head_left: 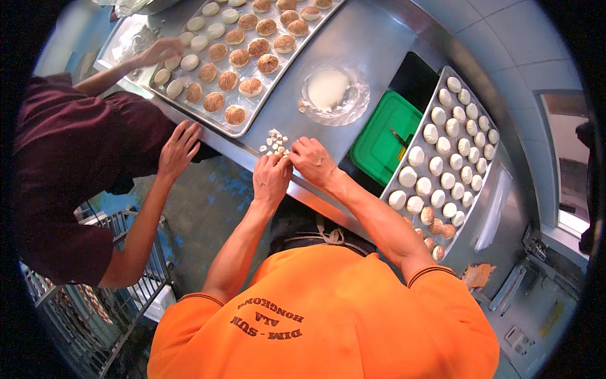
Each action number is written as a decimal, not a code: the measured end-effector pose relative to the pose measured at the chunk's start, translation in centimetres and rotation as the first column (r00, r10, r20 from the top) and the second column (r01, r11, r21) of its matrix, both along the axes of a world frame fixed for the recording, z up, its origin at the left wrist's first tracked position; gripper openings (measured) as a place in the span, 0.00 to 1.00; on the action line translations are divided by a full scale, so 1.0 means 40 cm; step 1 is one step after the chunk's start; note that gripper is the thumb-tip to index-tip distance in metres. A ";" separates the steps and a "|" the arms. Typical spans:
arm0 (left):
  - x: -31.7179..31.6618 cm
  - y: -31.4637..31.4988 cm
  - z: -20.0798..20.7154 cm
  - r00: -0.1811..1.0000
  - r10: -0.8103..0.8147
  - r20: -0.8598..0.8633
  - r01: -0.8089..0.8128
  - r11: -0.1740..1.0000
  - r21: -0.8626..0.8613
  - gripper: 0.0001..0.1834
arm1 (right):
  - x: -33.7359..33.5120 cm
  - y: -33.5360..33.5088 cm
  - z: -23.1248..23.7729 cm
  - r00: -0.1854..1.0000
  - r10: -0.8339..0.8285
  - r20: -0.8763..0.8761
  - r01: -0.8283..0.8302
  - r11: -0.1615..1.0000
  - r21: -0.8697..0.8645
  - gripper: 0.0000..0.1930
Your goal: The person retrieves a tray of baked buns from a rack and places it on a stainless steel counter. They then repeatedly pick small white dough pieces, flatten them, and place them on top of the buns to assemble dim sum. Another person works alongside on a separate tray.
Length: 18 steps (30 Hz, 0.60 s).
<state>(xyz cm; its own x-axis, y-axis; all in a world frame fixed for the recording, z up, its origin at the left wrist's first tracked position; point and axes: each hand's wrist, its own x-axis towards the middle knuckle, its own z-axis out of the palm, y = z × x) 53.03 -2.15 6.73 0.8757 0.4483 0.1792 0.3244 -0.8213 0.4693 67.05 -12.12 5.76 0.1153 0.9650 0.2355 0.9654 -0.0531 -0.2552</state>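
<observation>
My left hand (271, 179) and my right hand (314, 161) meet fingertip to fingertip at the front edge of the steel counter (372, 44). Both pinch a small white piece at the near side of a little heap of small white cubes (274, 140). The piece itself is mostly hidden by my fingers. My forearms reach up from my orange shirt (328, 316).
A co-worker in a maroon shirt (69, 164) stands at left, one hand (179, 149) on the counter edge, the other hand (159, 50) at a tray (271, 95) of browned and white buns. A plastic sheet with a white lump (328, 90), a green lid (384, 136) and a tray of white dough balls (470, 221) lie right. A wire rack (95, 309) is at lower left.
</observation>
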 end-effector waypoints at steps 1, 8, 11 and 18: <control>-0.001 0.005 -0.004 0.999 -0.006 0.032 0.006 1.000 -0.015 0.06 | 0.003 0.007 0.001 1.000 -0.004 -0.004 0.004 1.000 -0.031 0.05; -0.005 0.014 -0.005 1.000 -0.020 -0.019 0.018 0.995 -0.098 0.08 | 0.037 -0.001 0.050 0.918 -0.181 -0.352 0.196 0.980 0.008 0.04; -0.012 0.006 0.002 0.998 -0.064 0.020 0.065 0.996 -0.063 0.09 | 0.124 -0.041 0.083 0.706 -0.423 -0.568 0.482 0.874 -0.051 0.07; 0.004 -0.013 0.011 0.998 -0.059 0.014 0.060 0.992 -0.110 0.09 | 0.301 -0.057 0.041 0.727 -0.630 -0.274 0.608 0.775 -0.170 0.10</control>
<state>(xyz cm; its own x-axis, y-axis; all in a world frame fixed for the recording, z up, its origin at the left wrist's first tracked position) 53.20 -2.66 7.17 0.8996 0.4133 0.1407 0.2715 -0.7820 0.5610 79.11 -14.41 7.41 0.7458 0.6656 0.0269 0.5878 -0.6386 -0.4967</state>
